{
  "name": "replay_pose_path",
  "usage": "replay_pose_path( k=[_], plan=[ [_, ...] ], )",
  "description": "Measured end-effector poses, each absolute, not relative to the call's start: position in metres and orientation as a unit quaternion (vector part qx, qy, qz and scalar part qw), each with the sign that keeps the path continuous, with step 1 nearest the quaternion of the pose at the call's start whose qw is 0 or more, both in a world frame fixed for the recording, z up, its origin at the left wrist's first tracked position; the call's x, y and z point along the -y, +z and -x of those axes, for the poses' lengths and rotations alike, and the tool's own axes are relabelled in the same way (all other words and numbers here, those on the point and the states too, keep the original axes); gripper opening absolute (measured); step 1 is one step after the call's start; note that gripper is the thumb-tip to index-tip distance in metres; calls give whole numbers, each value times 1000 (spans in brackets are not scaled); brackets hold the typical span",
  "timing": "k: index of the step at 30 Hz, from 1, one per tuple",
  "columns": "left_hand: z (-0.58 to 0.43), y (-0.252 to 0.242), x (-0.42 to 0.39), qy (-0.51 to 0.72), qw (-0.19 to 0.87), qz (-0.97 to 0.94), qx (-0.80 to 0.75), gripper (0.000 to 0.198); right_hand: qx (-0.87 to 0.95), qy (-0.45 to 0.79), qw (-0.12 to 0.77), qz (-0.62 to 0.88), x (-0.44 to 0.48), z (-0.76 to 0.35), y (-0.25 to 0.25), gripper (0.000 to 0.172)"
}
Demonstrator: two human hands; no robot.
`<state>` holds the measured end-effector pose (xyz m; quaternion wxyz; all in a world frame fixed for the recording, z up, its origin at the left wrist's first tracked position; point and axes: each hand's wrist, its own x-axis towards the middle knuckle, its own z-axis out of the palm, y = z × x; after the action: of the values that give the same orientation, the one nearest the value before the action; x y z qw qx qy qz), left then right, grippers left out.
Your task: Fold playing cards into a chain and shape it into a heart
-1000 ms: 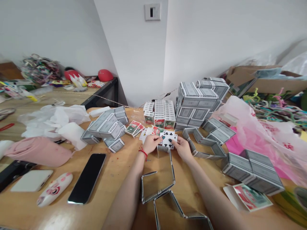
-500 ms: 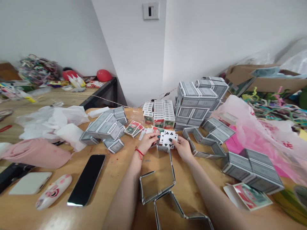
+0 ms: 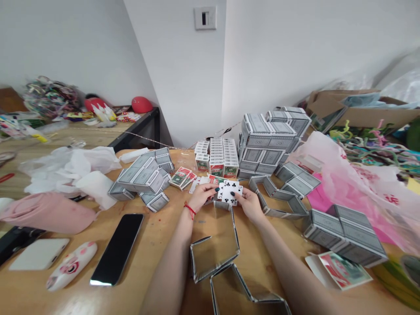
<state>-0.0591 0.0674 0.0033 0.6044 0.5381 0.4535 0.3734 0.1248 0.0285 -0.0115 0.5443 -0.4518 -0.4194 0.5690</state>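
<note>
Wood makes the one big tabletop [image 3: 157,227]. Two zigzag card walls stand on it (both grey): the near card wall [image 3: 235,232] and the far card wall [image 3: 297,204]. One black phone [image 3: 116,249] lies flat on the left. Two hands, the left hand [image 3: 204,195] and the right hand [image 3: 249,203], each have their grip pinched shut on one clubs card [image 3: 231,193], held just above the near card wall's far end.

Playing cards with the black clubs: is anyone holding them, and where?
Yes. The playing cards are held face up from both sides: the left hand pinches their left edge, the right hand their right edge.
</note>
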Motion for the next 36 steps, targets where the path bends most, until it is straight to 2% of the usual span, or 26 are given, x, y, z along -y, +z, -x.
replay_pose_path(
  k=[6,15,27,36],
  plan=[
    [61,8,-64,328,624,-570,-423,39,429,564,543,450,-28,-124,-11,41],
    [55,16,-63,284,617,-617,-397,38,464,507,544,481,-26,-122,-14,38],
    [43,22,-60,310,559,-630,-441,29,477,459,536,524,-26,-122,-19,29],
    [39,20,-61,337,538,-607,-478,33,464,510,540,483,-26,-122,-15,32]
  ],
)
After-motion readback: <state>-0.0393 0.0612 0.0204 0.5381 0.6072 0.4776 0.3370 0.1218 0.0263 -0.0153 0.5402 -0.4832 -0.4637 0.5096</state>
